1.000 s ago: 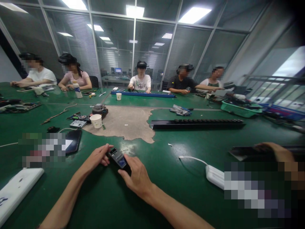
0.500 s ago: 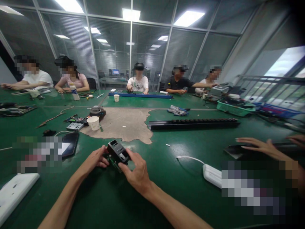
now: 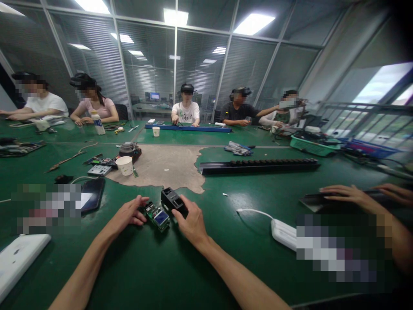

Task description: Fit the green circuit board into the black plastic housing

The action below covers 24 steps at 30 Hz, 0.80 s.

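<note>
Between my hands is a small green circuit board [image 3: 157,216] with a blue-lit or blue-faced display on it. My left hand [image 3: 130,213] grips the board at its left edge, fingers curled. In my right hand [image 3: 192,220] is a black plastic housing [image 3: 171,200] with rectangular cut-outs, pinched between thumb and fingers. The housing is tilted and stands apart from the board, just to its right. Its inner side is hidden from me.
Left of my hands are a phone [image 3: 93,194] and a white power strip [image 3: 22,269]. Ahead lie a paper cup [image 3: 125,165] on a brown sheet [image 3: 167,165] and a long black rail [image 3: 258,167]. A co-worker's hand [image 3: 345,193] rests at the right.
The black housing has come off the circuit board and moved right with my right hand. The board's display is now uncovered, while my left hand stays almost in place.
</note>
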### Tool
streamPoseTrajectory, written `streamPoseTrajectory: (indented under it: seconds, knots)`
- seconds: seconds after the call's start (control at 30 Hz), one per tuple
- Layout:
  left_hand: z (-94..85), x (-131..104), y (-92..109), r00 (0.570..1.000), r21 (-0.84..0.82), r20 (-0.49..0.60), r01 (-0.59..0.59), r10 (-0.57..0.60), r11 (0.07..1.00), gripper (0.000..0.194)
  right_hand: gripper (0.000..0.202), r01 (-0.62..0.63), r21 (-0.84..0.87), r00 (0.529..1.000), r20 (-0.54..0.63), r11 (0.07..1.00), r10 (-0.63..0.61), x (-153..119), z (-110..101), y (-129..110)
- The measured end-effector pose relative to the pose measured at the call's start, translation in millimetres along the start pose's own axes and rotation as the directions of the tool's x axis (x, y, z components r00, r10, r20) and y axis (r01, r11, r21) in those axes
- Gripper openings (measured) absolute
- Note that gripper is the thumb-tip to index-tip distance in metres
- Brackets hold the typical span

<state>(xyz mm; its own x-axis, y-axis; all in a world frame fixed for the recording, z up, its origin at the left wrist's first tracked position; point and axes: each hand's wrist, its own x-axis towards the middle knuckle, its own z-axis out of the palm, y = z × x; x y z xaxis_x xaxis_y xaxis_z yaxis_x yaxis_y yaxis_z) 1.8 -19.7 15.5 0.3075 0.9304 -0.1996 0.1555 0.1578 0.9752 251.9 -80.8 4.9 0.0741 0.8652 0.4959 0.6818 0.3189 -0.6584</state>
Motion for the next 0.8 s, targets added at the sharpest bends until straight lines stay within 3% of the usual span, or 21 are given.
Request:
streamPoseTrajectory:
  seconds: [0.27,0.43,0.63,0.8]
  knots:
    - [0.9,-1,1,1.000,-0.014,-0.009,-0.007,0.007,1.000,0.067,0.065,0.055,-0.080,0.998,-0.015,0.995,-0.057,-6,5,7]
    - [4.0,-4,5,1.000,-0.062,-0.009,0.008,-0.009,0.998,0.067,0.060,0.059,-0.055,0.998,0.000,0.997,-0.059,-5,5,8]
    - [5.1,-6,6,1.000,-0.085,-0.002,0.012,-0.012,0.996,0.067,0.049,-0.041,0.072,0.998,-0.042,0.997,0.044,1,-2,3]
    - [4.6,-4,4,1.000,-0.107,0.014,-0.003,0.004,0.994,0.067,0.049,-0.050,0.259,0.998,-0.016,0.965,0.056,7,-18,-24]
